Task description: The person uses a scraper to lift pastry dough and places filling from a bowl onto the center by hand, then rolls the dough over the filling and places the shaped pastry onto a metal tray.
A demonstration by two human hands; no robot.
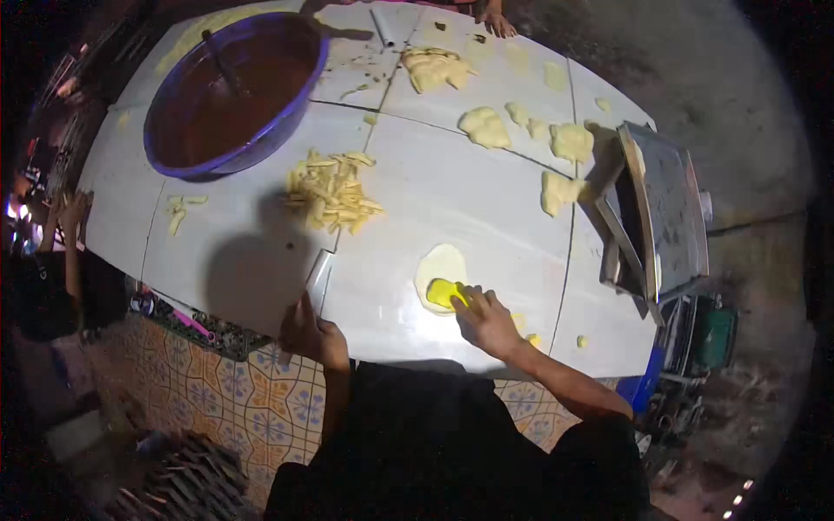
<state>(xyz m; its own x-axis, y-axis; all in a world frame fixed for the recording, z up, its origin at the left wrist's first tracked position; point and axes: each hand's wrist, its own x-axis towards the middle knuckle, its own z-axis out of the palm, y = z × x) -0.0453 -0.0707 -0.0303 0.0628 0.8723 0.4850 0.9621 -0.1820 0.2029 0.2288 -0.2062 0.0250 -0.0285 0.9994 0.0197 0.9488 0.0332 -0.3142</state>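
Observation:
A thin oval of rolled-out dough [447, 259] lies on the white tiled table in front of me. My right hand [491, 321] grips a small yellow dough scraper [441, 293], which rests on the near part of the oval. At the table's near edge, my left hand [314, 337] is closed round a pale tube-shaped rolling pin [321, 271]. The pin's far end points away from me over the table. Shadow darkens the left hand, so its fingers show only in part.
A heap of dough strips [334, 193] lies left of centre, behind it a purple basin [234, 161] of brown filling. Several dough lumps [485, 128] lie at the far right near a wooden-framed tray [678, 208]. Another person's hand [497, 21] rests at the far edge.

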